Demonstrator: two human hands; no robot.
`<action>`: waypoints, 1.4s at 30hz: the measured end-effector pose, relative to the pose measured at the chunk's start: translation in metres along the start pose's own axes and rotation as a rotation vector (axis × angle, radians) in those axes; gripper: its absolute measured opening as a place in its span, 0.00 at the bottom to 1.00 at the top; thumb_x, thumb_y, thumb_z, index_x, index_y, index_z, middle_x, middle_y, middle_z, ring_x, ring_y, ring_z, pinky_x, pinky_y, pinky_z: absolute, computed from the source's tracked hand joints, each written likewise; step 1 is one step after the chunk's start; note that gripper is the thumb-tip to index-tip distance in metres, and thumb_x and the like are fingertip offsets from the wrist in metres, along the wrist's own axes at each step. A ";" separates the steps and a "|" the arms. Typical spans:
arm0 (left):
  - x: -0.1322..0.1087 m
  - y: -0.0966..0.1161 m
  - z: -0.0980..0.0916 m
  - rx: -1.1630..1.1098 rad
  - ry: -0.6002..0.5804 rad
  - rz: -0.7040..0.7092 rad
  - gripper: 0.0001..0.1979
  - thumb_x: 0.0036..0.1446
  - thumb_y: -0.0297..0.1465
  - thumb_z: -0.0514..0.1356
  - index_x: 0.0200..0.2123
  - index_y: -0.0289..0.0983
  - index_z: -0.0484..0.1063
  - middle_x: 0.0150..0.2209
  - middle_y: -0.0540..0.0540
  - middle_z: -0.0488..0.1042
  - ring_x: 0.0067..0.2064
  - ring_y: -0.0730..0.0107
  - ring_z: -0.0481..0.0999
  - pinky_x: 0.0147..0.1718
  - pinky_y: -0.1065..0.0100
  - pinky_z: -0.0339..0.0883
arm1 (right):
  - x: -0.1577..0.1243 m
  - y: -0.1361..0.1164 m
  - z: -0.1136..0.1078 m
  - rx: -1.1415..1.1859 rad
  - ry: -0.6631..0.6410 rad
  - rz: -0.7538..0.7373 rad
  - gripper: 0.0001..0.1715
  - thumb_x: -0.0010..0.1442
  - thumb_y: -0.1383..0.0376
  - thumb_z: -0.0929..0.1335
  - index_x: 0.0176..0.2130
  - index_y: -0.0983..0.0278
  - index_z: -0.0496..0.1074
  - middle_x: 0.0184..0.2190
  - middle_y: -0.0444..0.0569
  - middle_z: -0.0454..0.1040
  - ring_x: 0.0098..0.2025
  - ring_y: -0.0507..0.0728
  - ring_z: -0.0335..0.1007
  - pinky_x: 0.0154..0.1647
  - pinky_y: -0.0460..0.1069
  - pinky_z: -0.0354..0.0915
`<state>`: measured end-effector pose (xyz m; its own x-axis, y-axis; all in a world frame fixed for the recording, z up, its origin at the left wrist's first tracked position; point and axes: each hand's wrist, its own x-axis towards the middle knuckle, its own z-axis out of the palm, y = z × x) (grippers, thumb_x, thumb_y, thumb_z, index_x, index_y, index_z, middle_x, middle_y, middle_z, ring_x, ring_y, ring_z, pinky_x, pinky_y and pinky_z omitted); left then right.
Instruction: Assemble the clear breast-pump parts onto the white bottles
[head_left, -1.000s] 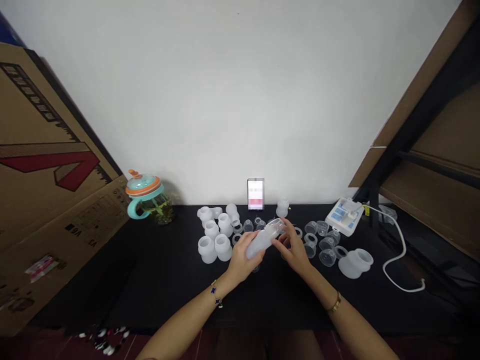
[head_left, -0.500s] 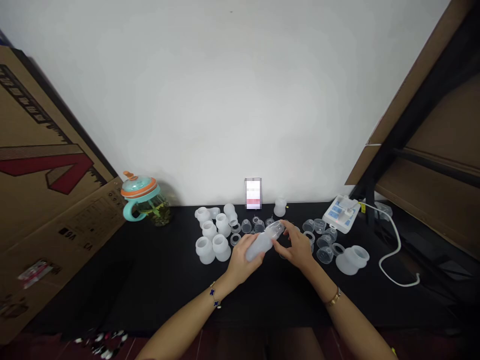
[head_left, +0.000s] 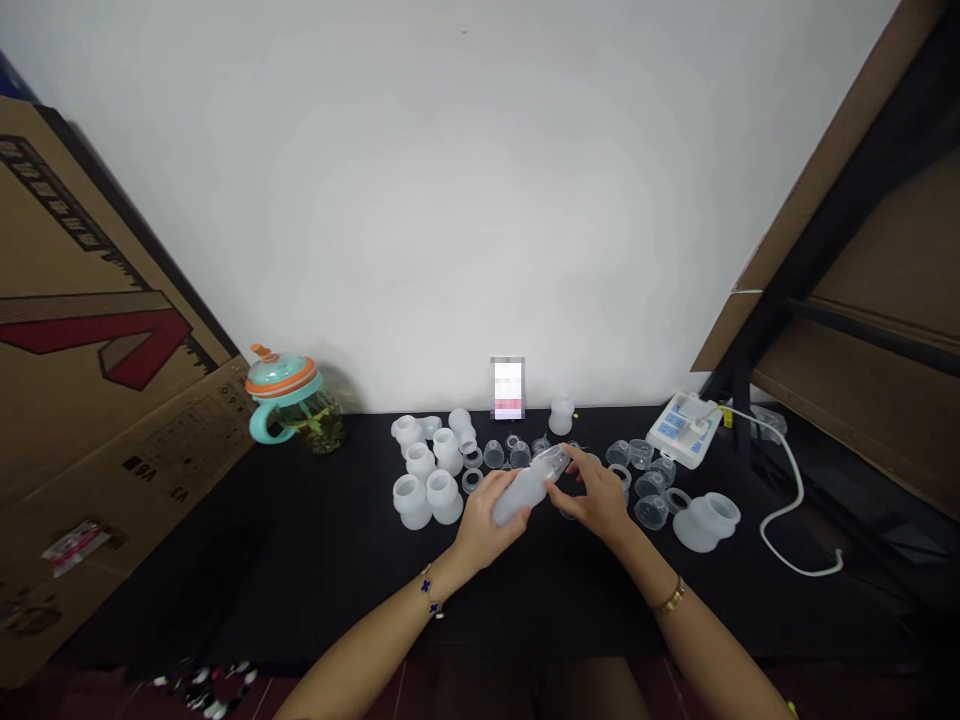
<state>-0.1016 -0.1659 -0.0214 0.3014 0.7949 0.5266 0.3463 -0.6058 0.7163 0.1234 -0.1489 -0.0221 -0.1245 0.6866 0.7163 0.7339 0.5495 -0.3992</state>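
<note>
Holding one tilted white bottle (head_left: 517,496) between two hands (head_left: 480,525) (head_left: 600,500).

My left arm (head_left: 375,640) and right arm (head_left: 720,640) come in bare from the bottom edge and slant inward, so my 2 hands face each other, near but apart. My left wrist (head_left: 442,575) is about straight. My left hand (head_left: 476,525) is wrapped in a grip, back toward me, fingers (head_left: 493,484) over the far side and thumb (head_left: 516,522) along the near side. My right wrist (head_left: 641,558) follows the forearm's line. My right hand (head_left: 604,498) is arched, index finger (head_left: 577,460) reaching ahead, thumb (head_left: 562,498) lower, a gap between these 2; how firmly they press, I can't tell.
</note>
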 end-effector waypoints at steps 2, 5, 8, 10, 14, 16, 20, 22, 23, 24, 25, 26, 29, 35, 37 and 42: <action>0.000 0.000 0.000 -0.004 -0.003 -0.003 0.21 0.58 0.33 0.62 0.55 0.39 0.71 0.49 0.39 0.75 0.48 0.54 0.76 0.48 0.53 0.73 | -0.001 0.001 0.000 -0.006 0.003 -0.007 0.29 0.59 0.52 0.72 0.56 0.61 0.72 0.34 0.52 0.81 0.29 0.59 0.76 0.33 0.53 0.73; 0.000 0.000 0.000 -0.006 -0.002 -0.007 0.21 0.58 0.32 0.62 0.55 0.39 0.71 0.49 0.40 0.75 0.48 0.55 0.76 0.48 0.54 0.73 | -0.002 0.003 0.001 -0.011 0.014 -0.027 0.30 0.59 0.52 0.72 0.56 0.61 0.72 0.33 0.51 0.81 0.28 0.58 0.76 0.32 0.52 0.73; 0.000 0.000 0.000 0.002 -0.001 -0.007 0.21 0.58 0.32 0.62 0.55 0.39 0.71 0.48 0.40 0.75 0.48 0.55 0.76 0.48 0.55 0.72 | -0.002 0.004 0.001 -0.006 0.014 -0.032 0.31 0.58 0.53 0.73 0.57 0.61 0.72 0.32 0.51 0.81 0.28 0.59 0.76 0.33 0.52 0.73; 0.000 -0.001 0.000 0.002 -0.004 -0.009 0.20 0.58 0.33 0.62 0.55 0.39 0.72 0.47 0.40 0.76 0.47 0.55 0.76 0.47 0.55 0.72 | -0.001 0.002 0.000 0.010 0.000 -0.008 0.31 0.58 0.52 0.73 0.57 0.60 0.71 0.33 0.51 0.80 0.29 0.59 0.76 0.33 0.52 0.73; 0.000 -0.001 -0.001 -0.065 -0.007 -0.056 0.20 0.61 0.38 0.61 0.55 0.38 0.72 0.49 0.40 0.76 0.48 0.54 0.76 0.49 0.55 0.71 | 0.002 -0.003 0.001 0.120 -0.035 0.087 0.31 0.60 0.53 0.72 0.59 0.59 0.69 0.42 0.54 0.79 0.34 0.60 0.76 0.32 0.53 0.73; -0.001 -0.001 -0.001 -0.148 -0.017 -0.116 0.21 0.63 0.41 0.59 0.56 0.38 0.71 0.49 0.40 0.77 0.48 0.55 0.76 0.48 0.56 0.70 | 0.002 -0.005 0.002 0.204 -0.050 0.107 0.32 0.61 0.53 0.71 0.61 0.58 0.67 0.47 0.55 0.77 0.36 0.60 0.75 0.30 0.52 0.72; -0.003 0.001 -0.002 -0.373 -0.033 -0.241 0.24 0.66 0.45 0.55 0.60 0.38 0.67 0.38 0.45 0.77 0.37 0.62 0.77 0.37 0.63 0.72 | -0.001 -0.005 0.006 0.322 -0.067 0.105 0.36 0.61 0.53 0.72 0.64 0.55 0.62 0.53 0.56 0.72 0.38 0.60 0.73 0.29 0.53 0.72; -0.003 0.001 -0.002 -0.477 -0.032 -0.284 0.25 0.65 0.46 0.56 0.59 0.38 0.65 0.36 0.46 0.76 0.33 0.64 0.76 0.32 0.65 0.72 | -0.004 -0.004 0.007 0.345 -0.060 0.103 0.38 0.60 0.53 0.73 0.65 0.54 0.61 0.51 0.55 0.73 0.37 0.60 0.73 0.29 0.53 0.72; -0.003 0.002 -0.003 -0.527 -0.035 -0.304 0.26 0.65 0.47 0.57 0.59 0.38 0.65 0.35 0.46 0.76 0.32 0.64 0.76 0.30 0.65 0.72 | -0.005 -0.004 0.008 0.351 -0.055 0.100 0.39 0.60 0.53 0.73 0.65 0.54 0.60 0.49 0.54 0.73 0.37 0.60 0.73 0.30 0.53 0.72; -0.003 0.002 -0.003 -0.578 -0.045 -0.321 0.27 0.64 0.47 0.57 0.59 0.38 0.64 0.35 0.45 0.76 0.30 0.65 0.76 0.28 0.66 0.72 | -0.005 -0.004 0.008 0.356 -0.055 0.097 0.39 0.60 0.53 0.73 0.66 0.55 0.59 0.47 0.53 0.74 0.37 0.60 0.72 0.30 0.53 0.72; -0.003 0.001 -0.003 -0.630 -0.059 -0.335 0.27 0.63 0.48 0.58 0.59 0.38 0.63 0.35 0.45 0.76 0.29 0.65 0.77 0.26 0.66 0.72 | -0.006 -0.004 0.008 0.359 -0.058 0.094 0.40 0.60 0.53 0.73 0.66 0.55 0.59 0.46 0.53 0.74 0.37 0.60 0.72 0.30 0.53 0.72; -0.003 0.001 -0.004 -0.681 -0.075 -0.344 0.28 0.63 0.48 0.58 0.60 0.38 0.63 0.36 0.44 0.77 0.27 0.65 0.77 0.24 0.67 0.71 | -0.006 -0.003 0.008 0.359 -0.062 0.093 0.39 0.60 0.53 0.73 0.65 0.55 0.59 0.45 0.53 0.74 0.37 0.60 0.72 0.30 0.53 0.72; -0.003 -0.001 -0.004 -0.810 -0.123 -0.354 0.31 0.60 0.49 0.60 0.60 0.38 0.62 0.39 0.42 0.78 0.24 0.65 0.77 0.21 0.67 0.71 | -0.005 -0.002 0.007 0.336 -0.073 0.084 0.37 0.62 0.53 0.71 0.65 0.55 0.59 0.47 0.54 0.73 0.37 0.60 0.73 0.31 0.53 0.71; -0.001 -0.002 -0.004 -0.904 -0.213 -0.433 0.31 0.57 0.48 0.64 0.58 0.38 0.63 0.38 0.41 0.80 0.23 0.66 0.77 0.19 0.69 0.71 | -0.004 -0.002 0.002 0.269 -0.078 0.014 0.37 0.64 0.54 0.69 0.66 0.55 0.56 0.51 0.56 0.73 0.36 0.59 0.73 0.31 0.53 0.72; 0.001 -0.002 -0.003 -0.940 -0.249 -0.469 0.31 0.57 0.49 0.64 0.56 0.37 0.64 0.35 0.41 0.80 0.21 0.67 0.77 0.17 0.70 0.70 | -0.003 -0.001 0.000 0.232 -0.091 -0.032 0.37 0.65 0.53 0.69 0.67 0.56 0.55 0.55 0.58 0.71 0.38 0.60 0.73 0.31 0.53 0.72; 0.003 -0.003 -0.001 -1.057 -0.313 -0.504 0.26 0.60 0.48 0.61 0.51 0.34 0.66 0.32 0.41 0.80 0.18 0.68 0.76 0.13 0.74 0.66 | -0.002 0.001 -0.004 0.148 -0.059 -0.140 0.38 0.65 0.53 0.68 0.67 0.59 0.54 0.57 0.61 0.70 0.39 0.60 0.74 0.31 0.53 0.73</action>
<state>-0.1025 -0.1610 -0.0216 0.5943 0.8025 0.0523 -0.3655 0.2116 0.9064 0.1269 -0.1512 -0.0219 -0.2608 0.6226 0.7378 0.6014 0.7026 -0.3804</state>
